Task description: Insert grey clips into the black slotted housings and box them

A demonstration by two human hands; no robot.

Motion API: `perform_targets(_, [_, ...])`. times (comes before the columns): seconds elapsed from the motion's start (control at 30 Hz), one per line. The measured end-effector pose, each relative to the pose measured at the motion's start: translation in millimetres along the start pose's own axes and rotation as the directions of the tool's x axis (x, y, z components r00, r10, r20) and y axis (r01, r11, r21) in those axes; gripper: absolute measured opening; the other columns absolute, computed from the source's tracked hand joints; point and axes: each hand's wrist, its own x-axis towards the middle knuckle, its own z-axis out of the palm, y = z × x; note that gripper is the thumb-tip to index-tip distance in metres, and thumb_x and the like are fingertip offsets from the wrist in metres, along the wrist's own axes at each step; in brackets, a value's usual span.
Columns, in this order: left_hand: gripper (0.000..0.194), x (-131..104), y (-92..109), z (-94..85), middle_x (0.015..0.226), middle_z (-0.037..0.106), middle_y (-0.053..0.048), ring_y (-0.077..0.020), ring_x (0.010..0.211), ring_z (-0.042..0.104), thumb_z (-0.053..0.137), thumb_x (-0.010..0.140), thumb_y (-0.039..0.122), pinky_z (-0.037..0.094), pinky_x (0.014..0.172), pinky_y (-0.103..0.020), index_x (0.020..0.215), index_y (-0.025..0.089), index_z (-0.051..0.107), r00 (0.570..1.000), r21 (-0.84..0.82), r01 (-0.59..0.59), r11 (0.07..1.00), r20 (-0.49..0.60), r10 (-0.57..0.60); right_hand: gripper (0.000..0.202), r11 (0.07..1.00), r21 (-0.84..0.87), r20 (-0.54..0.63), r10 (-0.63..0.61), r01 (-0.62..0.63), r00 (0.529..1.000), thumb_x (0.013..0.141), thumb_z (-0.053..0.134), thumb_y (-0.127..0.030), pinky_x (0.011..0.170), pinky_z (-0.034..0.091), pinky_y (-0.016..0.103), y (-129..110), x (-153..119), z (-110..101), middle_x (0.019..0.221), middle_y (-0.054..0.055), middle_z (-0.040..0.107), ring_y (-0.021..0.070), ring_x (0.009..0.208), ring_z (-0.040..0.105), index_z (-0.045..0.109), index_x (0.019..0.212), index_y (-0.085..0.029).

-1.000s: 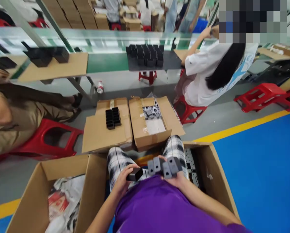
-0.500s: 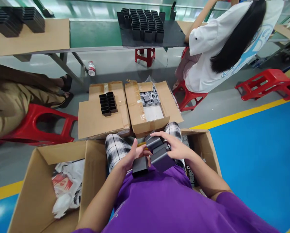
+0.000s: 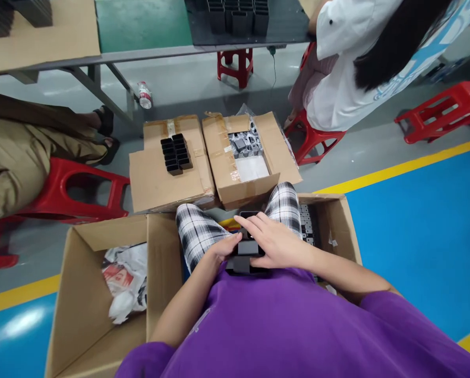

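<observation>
Several black rectangular tubes are bunched together above my lap, close against the purple shirt. My left hand grips them from the left side, its thumb along the top and the other fingers mostly hidden behind the pieces. From the right, my right hand lies over the tubes with its fingers bent around them. A block of similar black tubes stands on a closed cardboard box in front of me. Beside it, an opened carton holds small grey parts.
A tall carton with plastic bags stands at my left; another carton with grey parts is at my right. Red stools and a workbench lie ahead. A seated co-worker in white is at right, another person at left.
The tubes that were tilted apart between my hands are now gathered close together. My right hand has come over them, and the camera view has tipped downward.
</observation>
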Motion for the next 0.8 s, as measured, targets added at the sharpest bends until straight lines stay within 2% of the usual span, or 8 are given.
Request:
perform_targets(0.07, [0.038,0,2,-3.7,0.086,0.076,-0.01,-0.0301,0.093,0.071,0.079,0.075,0.029,0.055,0.069,-0.033,0.108,0.013,0.071,0.994,0.052,0.087,0.995,0.064,-0.09,0.088,0.999,-0.004,0.014,0.033,-0.033,0.999,0.084,0.066,-0.039,0.094,0.052,0.051,-3,-4,10,0.125,0.018,0.056,0.0332,0.112,0.05,0.023,0.154,-0.008])
perform_targets(0.2, [0.064,0,9,-4.1,0.099,0.076,-0.011,-0.0358,0.106,0.068,0.088,0.048,0.008,0.057,0.074,-0.034,0.11,0.013,0.07,0.966,0.121,0.165,0.979,0.178,-0.185,0.089,1.0,0.011,0.024,0.029,-0.029,0.999,0.083,0.067,-0.039,0.096,0.051,0.052,-6,-11,17,0.125,0.019,0.056,0.033,0.111,0.05,0.023,0.153,-0.007])
perform_targets(0.27, [0.067,0,10,-3.1,0.105,0.076,-0.011,-0.0365,0.109,0.067,0.085,0.047,0.005,0.057,0.076,-0.035,0.112,0.014,0.07,0.954,0.136,0.177,0.975,0.219,-0.204,0.091,0.999,0.043,0.0,0.01,-0.01,1.0,0.084,0.068,-0.038,0.097,0.05,0.052,-6,-16,17,0.128,0.019,0.055,0.0326,0.112,0.049,0.018,0.155,-0.01])
perform_targets(0.4, [0.059,2,8,-3.0,0.107,0.075,-0.011,-0.0351,0.112,0.065,0.078,0.055,0.005,0.056,0.079,-0.035,0.113,0.01,0.068,0.937,0.135,0.196,0.971,0.267,-0.226,0.096,0.997,0.072,-0.017,0.03,-0.029,0.999,0.084,0.068,-0.035,0.095,0.051,0.052,-3,-24,17,0.131,0.018,0.054,0.0325,0.113,0.05,0.009,0.158,-0.018])
perform_targets(0.57, [0.067,5,3,-6.9,0.095,0.076,-0.011,-0.0374,0.11,0.065,0.087,0.037,0.002,0.055,0.073,-0.03,0.102,0.009,0.07,0.936,0.104,0.216,0.971,0.26,-0.237,0.091,0.999,0.019,0.053,0.048,-0.049,0.997,0.084,0.067,-0.034,0.092,0.049,0.053,2,-20,17,0.129,0.02,0.057,0.034,0.109,0.051,0.017,0.156,-0.01])
perform_targets(0.67, [0.054,7,0,-8.9,0.089,0.075,-0.011,-0.0349,0.106,0.068,0.088,0.049,0.008,0.055,0.074,-0.032,0.101,0.009,0.071,0.952,0.079,0.201,0.976,0.219,-0.214,0.093,0.997,0.067,0.059,0.021,-0.025,0.998,0.079,0.07,-0.03,0.093,0.048,0.052,11,-15,15,0.132,0.02,0.057,0.0338,0.111,0.051,0.02,0.155,-0.01])
perform_targets(0.73, [0.041,8,-2,-10.9,0.086,0.074,-0.01,-0.0307,0.101,0.07,0.085,0.062,0.016,0.055,0.075,-0.032,0.1,0.01,0.072,0.969,0.052,0.17,0.984,0.172,-0.177,0.097,0.99,0.139,0.019,0.027,-0.029,0.999,0.076,0.073,-0.028,0.094,0.048,0.051,19,-14,14,0.138,0.019,0.055,0.0325,0.112,0.051,0.02,0.156,-0.014])
perform_targets(0.8, [0.036,9,-5,-14.5,0.085,0.074,-0.009,-0.0254,0.09,0.071,0.083,0.07,0.026,0.054,0.074,-0.03,0.102,0.013,0.073,0.985,0.021,0.128,0.992,0.111,-0.13,0.097,0.974,0.218,-0.028,0.074,-0.066,0.997,0.074,0.074,-0.028,0.095,0.049,0.05,28,-16,15,0.14,0.019,0.054,0.0318,0.112,0.052,0.022,0.156,-0.017])
